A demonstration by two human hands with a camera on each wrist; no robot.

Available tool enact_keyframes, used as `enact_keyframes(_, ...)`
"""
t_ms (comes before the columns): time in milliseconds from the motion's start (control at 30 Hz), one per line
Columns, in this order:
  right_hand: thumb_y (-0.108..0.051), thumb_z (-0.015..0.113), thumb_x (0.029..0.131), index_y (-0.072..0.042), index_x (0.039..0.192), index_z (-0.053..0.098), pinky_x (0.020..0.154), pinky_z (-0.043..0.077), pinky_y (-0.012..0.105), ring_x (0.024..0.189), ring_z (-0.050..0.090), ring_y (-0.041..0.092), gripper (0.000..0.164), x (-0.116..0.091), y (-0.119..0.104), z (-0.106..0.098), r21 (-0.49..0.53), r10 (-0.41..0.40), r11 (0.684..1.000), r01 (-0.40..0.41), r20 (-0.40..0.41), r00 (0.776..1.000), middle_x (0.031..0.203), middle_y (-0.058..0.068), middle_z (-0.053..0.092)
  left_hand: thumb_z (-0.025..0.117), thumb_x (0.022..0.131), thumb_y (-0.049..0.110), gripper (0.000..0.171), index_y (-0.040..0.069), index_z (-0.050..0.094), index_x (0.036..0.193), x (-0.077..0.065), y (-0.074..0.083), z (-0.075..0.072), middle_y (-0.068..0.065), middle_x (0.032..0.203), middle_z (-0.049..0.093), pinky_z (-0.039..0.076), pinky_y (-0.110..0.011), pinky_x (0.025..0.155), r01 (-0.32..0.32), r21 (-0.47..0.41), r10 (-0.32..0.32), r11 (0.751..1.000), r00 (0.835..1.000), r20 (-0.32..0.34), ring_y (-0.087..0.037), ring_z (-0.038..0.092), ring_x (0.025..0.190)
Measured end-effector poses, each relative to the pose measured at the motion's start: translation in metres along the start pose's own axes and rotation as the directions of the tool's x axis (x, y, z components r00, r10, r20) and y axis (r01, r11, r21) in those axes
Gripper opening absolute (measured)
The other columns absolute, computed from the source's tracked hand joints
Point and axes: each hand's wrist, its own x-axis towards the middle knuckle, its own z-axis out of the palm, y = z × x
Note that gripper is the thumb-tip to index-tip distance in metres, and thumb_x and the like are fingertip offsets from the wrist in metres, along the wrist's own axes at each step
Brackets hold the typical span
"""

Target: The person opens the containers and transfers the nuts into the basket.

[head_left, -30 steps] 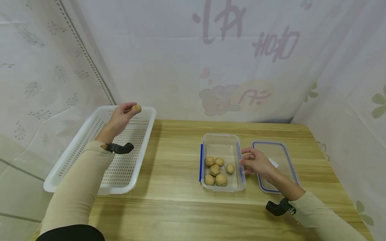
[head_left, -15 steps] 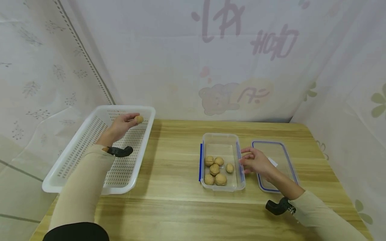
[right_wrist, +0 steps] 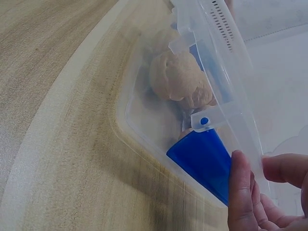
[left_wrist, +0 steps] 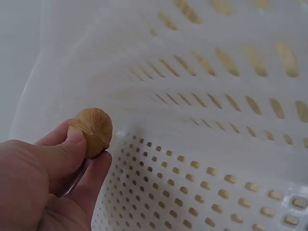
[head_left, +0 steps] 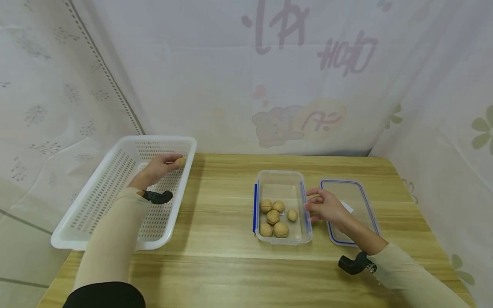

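In the head view my left hand [head_left: 154, 170] is inside the far right part of a white perforated plastic basket [head_left: 182, 188]. It pinches a walnut [left_wrist: 95, 131] between thumb and fingers, and the left wrist view shows this above the basket's holed floor. To the right stands a clear plastic food container [head_left: 283, 192] without its lid on, several walnuts [head_left: 273, 217] lying inside. My right hand [head_left: 326, 207] grips that container's right wall. Seen from the right wrist, the fingers lie against the outside by a blue latch [right_wrist: 204, 163], with the thumb across the rim.
A clear lid [head_left: 352, 194] with a blue seal lies flat beside the container, partly under my right forearm. Both stand on a wooden table [head_left: 223, 205]. Printed curtains [head_left: 215, 85] hang behind and at both sides.
My left hand has lowered from the basket's far rim into the basket, carrying the walnut down and slightly right. The right hand has stayed at the container.
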Motion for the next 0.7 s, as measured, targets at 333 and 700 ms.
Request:
enact_keyframes(333,0.001,0.062,0.099,0.007,0.140,0.041,0.068,0.062,0.033,0.084,0.065,0.017,0.046,0.000,-0.002,0.001,-0.002,0.004,1.000,-0.004,0.006,1.000,0.096,0.007,0.062,0.056,0.105,0.006,0.046,-0.009,0.045,0.147,0.003,-0.004,0.011,-0.031,0.154,0.038,0.035,-0.060,0.114,0.024,0.082,-0.022,0.996,1.000,-0.021,-0.051,0.034,0.142)
enact_keyframes(700,-0.002,0.061,0.101,0.012,0.138,0.040,0.073,0.062,0.032,0.086,0.065,0.015,0.045,-0.001,-0.002,-0.002,0.047,0.031,0.998,-0.034,0.062,0.998,0.099,0.007,0.063,0.055,0.106,0.008,0.047,-0.009,0.045,0.148,0.008,-0.003,0.017,-0.032,0.151,0.041,0.037,-0.057,0.113,0.055,0.105,-0.051,0.993,0.998,-0.046,-0.049,0.039,0.139)
